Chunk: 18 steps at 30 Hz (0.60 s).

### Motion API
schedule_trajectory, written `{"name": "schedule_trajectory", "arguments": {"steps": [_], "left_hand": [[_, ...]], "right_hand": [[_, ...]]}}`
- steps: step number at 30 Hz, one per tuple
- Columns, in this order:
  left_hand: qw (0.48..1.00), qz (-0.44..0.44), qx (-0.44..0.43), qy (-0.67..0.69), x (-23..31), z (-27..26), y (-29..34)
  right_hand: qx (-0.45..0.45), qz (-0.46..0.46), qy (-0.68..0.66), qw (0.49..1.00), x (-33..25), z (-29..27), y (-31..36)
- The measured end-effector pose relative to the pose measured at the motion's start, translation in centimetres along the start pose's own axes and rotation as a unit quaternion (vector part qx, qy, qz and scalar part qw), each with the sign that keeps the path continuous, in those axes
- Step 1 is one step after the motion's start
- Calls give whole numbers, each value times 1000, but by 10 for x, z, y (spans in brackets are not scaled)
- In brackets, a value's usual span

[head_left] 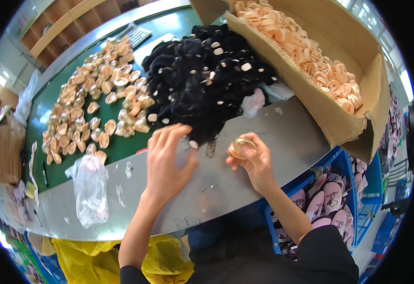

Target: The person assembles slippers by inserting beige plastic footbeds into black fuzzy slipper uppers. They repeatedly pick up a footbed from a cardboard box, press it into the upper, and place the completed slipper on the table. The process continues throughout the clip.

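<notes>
- Pinching a small round tan disc (241, 146) in the right hand (254, 163), thumb and fingertips closed around its rim, above the grey strip along the near edge of the tabletop (292, 137).
- Spreading the left hand (169, 158) wide, fingers splayed and holding nothing, reaching toward the near fringe of the black fluffy pile (202, 80) at the middle of the tabletop.
- Picking only one black tuft from the loose fringe nearest the near edge, probably easier than digging into the heap, where pale discs are lying tangled.
- Keeping the disc level and turned toward the left hand, so both pieces can meet squarely, at a guess.
- Avoiding the crumpled plastic bag (91, 184) near the left near edge and the spread of finished tan pieces (88, 109) on the green mat toward the far left corner.
- Leaving the cardboard box of rings (358, 118) at the right edge undisturbed.
</notes>
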State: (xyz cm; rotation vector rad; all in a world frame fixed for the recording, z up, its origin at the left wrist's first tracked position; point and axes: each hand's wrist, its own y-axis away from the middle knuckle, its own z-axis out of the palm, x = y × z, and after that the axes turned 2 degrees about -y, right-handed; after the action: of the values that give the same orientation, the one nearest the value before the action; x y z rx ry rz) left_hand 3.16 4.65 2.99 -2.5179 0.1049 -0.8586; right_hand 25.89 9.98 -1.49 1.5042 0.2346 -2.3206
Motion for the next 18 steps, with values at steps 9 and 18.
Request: {"name": "schedule_trajectory", "arguments": {"steps": [9,18], "left_hand": [[961,230,-26,-153,12,163,-178],[963,162,-146,-160,-31,164,-172]], "right_hand": [[139,-29,67,988,-6,-46,47],[119,-78,202,969,5,-70,61]]}}
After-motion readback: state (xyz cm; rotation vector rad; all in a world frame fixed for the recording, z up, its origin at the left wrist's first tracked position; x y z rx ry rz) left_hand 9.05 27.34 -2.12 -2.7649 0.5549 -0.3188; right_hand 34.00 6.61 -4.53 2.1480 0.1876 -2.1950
